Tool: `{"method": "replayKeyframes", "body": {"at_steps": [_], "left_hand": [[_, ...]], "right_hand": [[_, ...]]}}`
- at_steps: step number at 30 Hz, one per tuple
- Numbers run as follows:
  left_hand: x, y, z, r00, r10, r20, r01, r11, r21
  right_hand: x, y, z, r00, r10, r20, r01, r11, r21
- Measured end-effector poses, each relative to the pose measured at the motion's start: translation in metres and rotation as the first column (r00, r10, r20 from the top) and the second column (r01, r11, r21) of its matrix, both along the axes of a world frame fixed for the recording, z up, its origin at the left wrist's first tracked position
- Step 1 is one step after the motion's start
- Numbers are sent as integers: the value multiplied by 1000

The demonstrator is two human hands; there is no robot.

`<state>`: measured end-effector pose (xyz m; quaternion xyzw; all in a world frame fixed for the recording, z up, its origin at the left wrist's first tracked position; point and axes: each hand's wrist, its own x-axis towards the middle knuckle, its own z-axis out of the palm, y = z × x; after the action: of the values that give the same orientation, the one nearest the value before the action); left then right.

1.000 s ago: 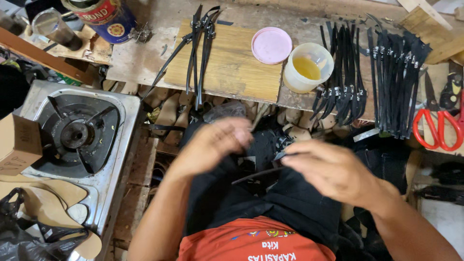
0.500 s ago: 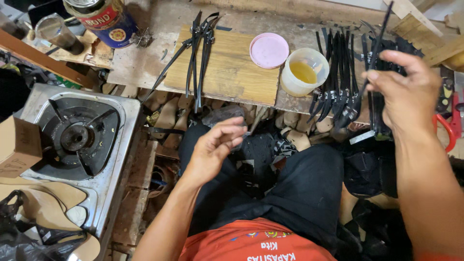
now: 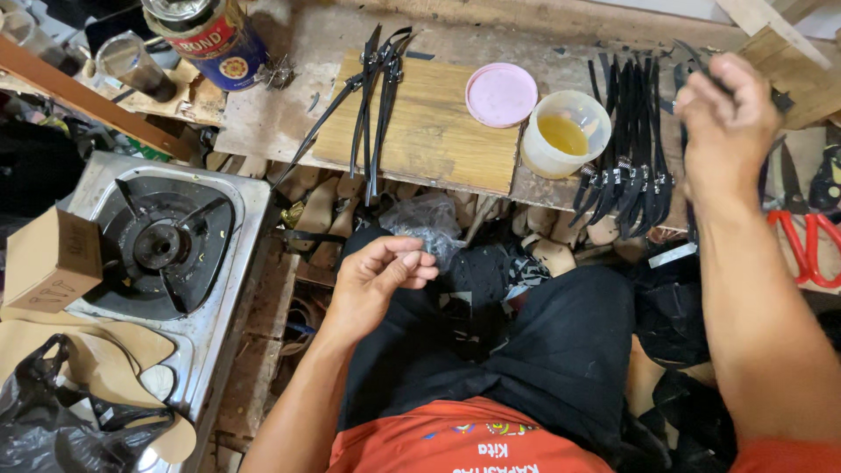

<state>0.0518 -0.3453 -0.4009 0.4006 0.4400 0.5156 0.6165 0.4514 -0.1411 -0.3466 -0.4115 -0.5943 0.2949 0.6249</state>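
Two hands work apart: the right hand (image 3: 727, 114) pinches a black strap (image 3: 701, 66) above the bench (image 3: 280, 114), while the left hand (image 3: 381, 280) rests loosely curled and empty over the lap.

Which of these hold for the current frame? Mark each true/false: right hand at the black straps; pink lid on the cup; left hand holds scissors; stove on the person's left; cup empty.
1. The right hand is at the row of black straps. True.
2. The pink lid sits on the plastic cup. False: it lies beside it on the wooden board.
3. The left hand holds scissors. False: the red-handled scissors lie far right.
4. The gas stove is on the person's left. True.
5. The cup is empty. False: it holds yellow liquid.
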Motion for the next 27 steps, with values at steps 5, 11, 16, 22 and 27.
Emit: {"method": "replayKeyframes", "body": {"at_steps": [5,11,16,22,27], "left_hand": [[-2,11,3,998,28,-61,-30,999,-36],[-25,45,30,879,176,-443,-73,968,242],[-64,110,50,603,333,-725,-73,928,365],[-85,169,59,233,600,-765,88,770,631],[-80,181,69,32,465,-885,28,885,465]], "right_hand": [[-15,-59,-22,975,81,206,-91,995,43],[-33,-130,-22,954,53,296,-43,998,-40],[-34,-168,-18,961,63,268,-43,996,-81],[-39,-194,-16,950,35,310,2,993,-118],[-43,-204,-9,946,44,320,-6,993,-121]]}}
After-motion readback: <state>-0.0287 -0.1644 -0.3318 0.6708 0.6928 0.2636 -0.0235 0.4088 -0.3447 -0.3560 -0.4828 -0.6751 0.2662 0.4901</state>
